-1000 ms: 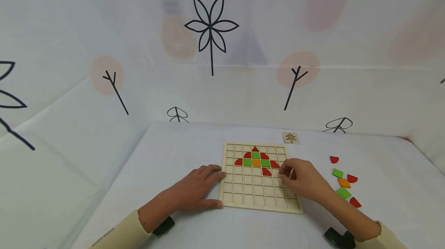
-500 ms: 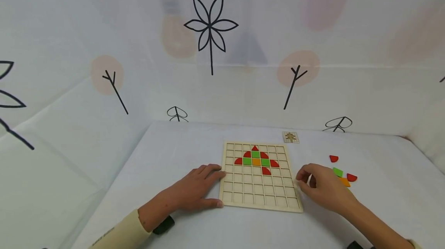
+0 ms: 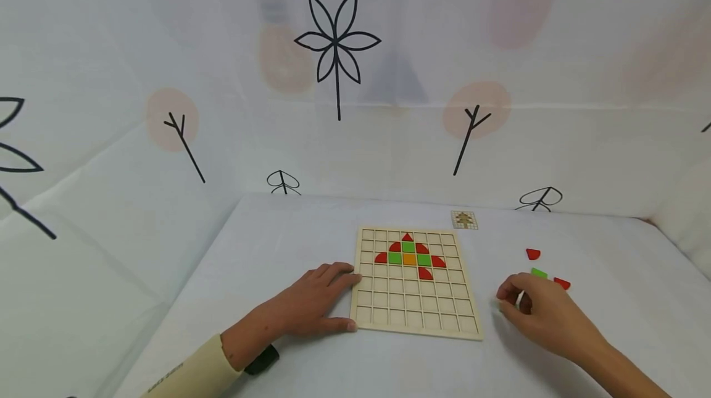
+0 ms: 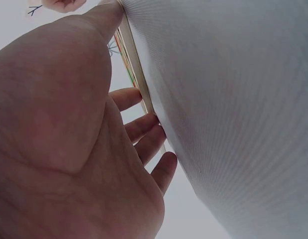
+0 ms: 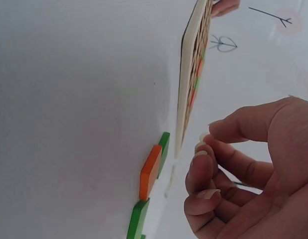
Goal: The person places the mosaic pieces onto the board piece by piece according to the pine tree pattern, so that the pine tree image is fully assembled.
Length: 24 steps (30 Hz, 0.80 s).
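A pale wooden grid board (image 3: 389, 318) lies on the white tabletop, with red, green and one orange tile set in its upper half. My left hand (image 3: 311, 302) lies at its left side, fingers and thumb touching the edge. To the right of the board, my right hand (image 3: 547, 318) hovers by the loose tiles, fingers loosely curled, nothing visible between thumb and forefinger. Beyond it show a green tile (image 3: 539, 273) and a red tile (image 3: 562, 283). In the right wrist view an orange tile (image 5: 150, 172) stands out among green ones; the hand hides it in the head view.
A small picture card (image 3: 464, 219) with a tree-like figure lies behind the board's right corner. Another red tile (image 3: 533, 253) sits farther back on the right. A white cloth backdrop (image 3: 355, 151) with drawn plants rises behind the table.
My right hand has moved right and toward me, from the board's right edge to the loose tiles, covering some of them. The left hand and the board stay in place.
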{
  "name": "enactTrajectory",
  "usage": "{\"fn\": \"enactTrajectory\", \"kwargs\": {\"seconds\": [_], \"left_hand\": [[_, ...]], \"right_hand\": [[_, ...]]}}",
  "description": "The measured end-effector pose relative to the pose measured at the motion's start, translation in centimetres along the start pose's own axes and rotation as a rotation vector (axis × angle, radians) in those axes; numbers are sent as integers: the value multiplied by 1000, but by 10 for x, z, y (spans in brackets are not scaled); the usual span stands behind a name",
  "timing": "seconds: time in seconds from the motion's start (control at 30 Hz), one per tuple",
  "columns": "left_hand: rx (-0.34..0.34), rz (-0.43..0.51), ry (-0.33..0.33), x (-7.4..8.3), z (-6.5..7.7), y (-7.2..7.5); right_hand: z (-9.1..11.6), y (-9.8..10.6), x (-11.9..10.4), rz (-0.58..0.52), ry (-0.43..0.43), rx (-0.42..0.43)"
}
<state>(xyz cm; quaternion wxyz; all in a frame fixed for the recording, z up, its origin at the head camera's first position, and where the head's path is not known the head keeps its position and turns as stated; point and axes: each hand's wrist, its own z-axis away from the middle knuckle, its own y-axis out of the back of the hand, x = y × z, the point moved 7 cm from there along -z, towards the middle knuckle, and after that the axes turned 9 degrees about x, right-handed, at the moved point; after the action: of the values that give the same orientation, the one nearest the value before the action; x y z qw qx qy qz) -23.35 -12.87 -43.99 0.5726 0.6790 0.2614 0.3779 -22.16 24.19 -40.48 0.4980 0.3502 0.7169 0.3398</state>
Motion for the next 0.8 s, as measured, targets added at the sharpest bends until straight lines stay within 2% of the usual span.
{"fn": "enactTrajectory", "kwargs": {"seconds": [0.1, 0.33, 0.5, 0.8], "left_hand": [[-3, 4, 3, 0, 0, 0], [-3, 0, 9, 1, 1, -2], [0, 6, 8, 1, 1, -1], [4, 4, 9, 0, 1, 1]], "right_hand": [[4, 3, 7, 13, -9, -5], [11, 8, 27, 44, -41, -83], [8, 10, 40, 103, -61, -147], [7, 11, 54, 151, -43, -253]]}}
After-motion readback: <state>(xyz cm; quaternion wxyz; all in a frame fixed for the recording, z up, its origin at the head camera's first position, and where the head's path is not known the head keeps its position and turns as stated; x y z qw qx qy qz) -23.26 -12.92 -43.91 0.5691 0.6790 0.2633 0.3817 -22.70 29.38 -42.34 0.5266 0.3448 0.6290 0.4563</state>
